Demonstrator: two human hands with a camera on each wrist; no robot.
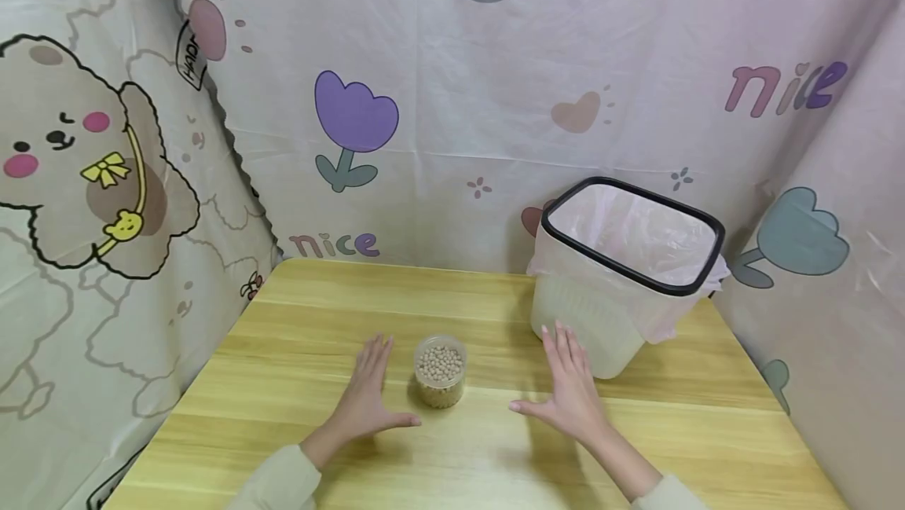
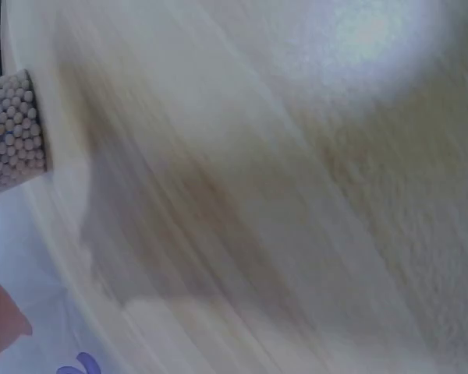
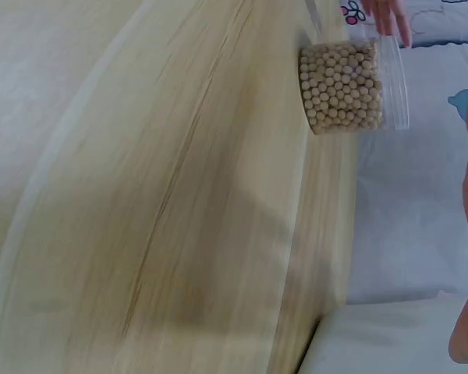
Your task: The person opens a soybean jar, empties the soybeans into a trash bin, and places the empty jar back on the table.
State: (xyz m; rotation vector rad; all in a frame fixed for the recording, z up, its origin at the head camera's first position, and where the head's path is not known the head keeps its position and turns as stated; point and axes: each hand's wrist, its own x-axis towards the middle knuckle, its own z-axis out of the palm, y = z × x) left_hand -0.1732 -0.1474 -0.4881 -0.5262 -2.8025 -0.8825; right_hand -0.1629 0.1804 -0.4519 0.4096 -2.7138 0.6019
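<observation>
A clear jar (image 1: 441,372) of small round beige beads stands upright on the wooden table, between the two hands in the head view. My left hand (image 1: 369,392) is just left of it, fingers straight and thumb spread, holding nothing. Farther off to the right, my right hand (image 1: 568,392) has its fingers extended and thumb out, apart from the jar. In the right wrist view the jar (image 3: 343,86) lies beyond the hand, with fingers of the other hand (image 3: 388,17) behind it. Only part of the jar (image 2: 14,132) shows at the left wrist view's edge.
At the table's back right stands a whitish bin (image 1: 587,321) with a black rim (image 1: 636,270) and a pinkish plastic liner (image 1: 636,219). It is close behind my right hand. A printed curtain (image 1: 438,101) borders the table (image 1: 339,298) at the back and sides.
</observation>
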